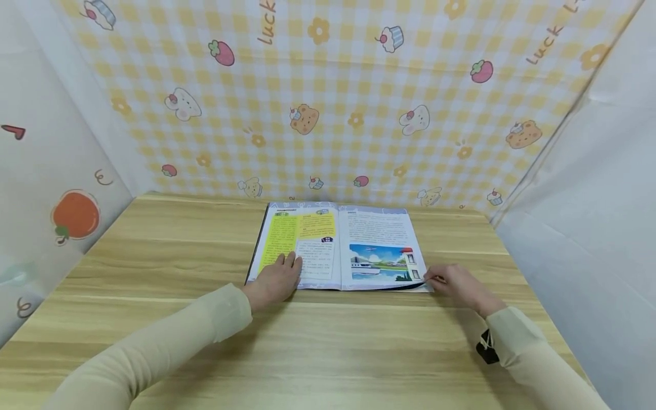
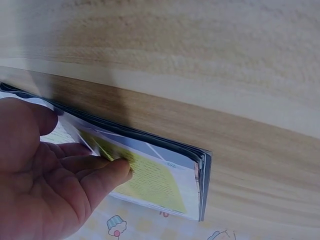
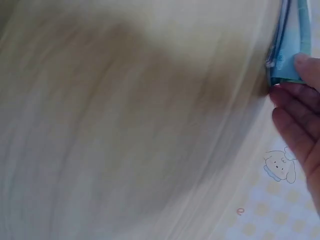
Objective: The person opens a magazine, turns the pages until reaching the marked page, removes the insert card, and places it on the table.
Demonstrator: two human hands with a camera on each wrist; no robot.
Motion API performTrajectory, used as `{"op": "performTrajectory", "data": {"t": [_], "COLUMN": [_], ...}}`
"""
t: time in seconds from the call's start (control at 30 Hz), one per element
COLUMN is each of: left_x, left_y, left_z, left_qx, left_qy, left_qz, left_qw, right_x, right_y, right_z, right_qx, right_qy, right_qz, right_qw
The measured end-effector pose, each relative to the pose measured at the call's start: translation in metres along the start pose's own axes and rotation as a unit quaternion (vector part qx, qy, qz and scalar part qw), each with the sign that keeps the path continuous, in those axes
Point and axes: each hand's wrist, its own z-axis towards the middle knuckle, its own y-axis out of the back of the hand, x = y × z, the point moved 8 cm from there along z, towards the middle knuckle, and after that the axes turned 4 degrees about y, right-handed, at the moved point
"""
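An open magazine [image 1: 376,230] lies on the wooden table, its left page printed with yellow and green text blocks, its right page with a picture of a boat and water. My left hand [image 1: 277,279] rests on the lower part of the left page, fingers extended over the text; the left wrist view shows them against the yellow block [image 2: 155,185]. At the lower right corner, my right hand [image 1: 458,283] pinches the page between thumb and fingers. That corner [image 3: 286,65] is slightly lifted, with a dark gap beneath it in the head view.
The wooden table [image 1: 328,347] extends in front of the magazine and to both sides. Behind stands a yellow checked cloth backdrop [image 1: 338,91]; white side walls [image 1: 594,228] flank the table. A small black object [image 1: 487,348] hangs by the right sleeve cuff.
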Motion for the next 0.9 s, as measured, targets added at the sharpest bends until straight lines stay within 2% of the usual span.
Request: {"op": "performTrajectory", "data": {"t": [0.13,0.27,0.33,0.5,0.73,0.83,0.9], "left_x": [0.0,-0.001,-0.001,0.0,0.002,-0.009,-0.025], "left_y": [-0.001,-0.001,-0.001,0.004,0.019,0.023,0.025], "left_z": [0.001,0.001,0.002,0.006,0.021,0.028,0.033], "left_qx": [0.011,0.007,0.005,0.003,-0.023,-0.027,-0.028], "left_qy": [0.004,0.002,0.0,-0.003,0.003,-0.002,-0.016], "left_qz": [0.002,0.005,0.008,0.009,-0.034,-0.025,-0.029], "left_qw": [0.9999,1.0,1.0,1.0,0.9992,0.9993,0.999], "right_x": [-0.005,-0.006,-0.005,0.001,0.014,0.018,0.019], "right_y": [0.001,0.002,0.004,0.004,0.009,0.011,0.011], "right_z": [0.002,0.003,0.003,0.001,-0.005,-0.008,-0.01], "right_qx": [0.0,-0.01,-0.018,-0.04,-0.097,-0.109,-0.115], "right_qy": [-0.04,-0.055,-0.052,-0.026,0.008,0.019,0.022], "right_qz": [0.049,0.065,0.052,-0.024,-0.083,-0.098,-0.103], "right_qw": [0.998,0.9963,0.9972,0.9986,0.9918,0.989,0.9877]}}
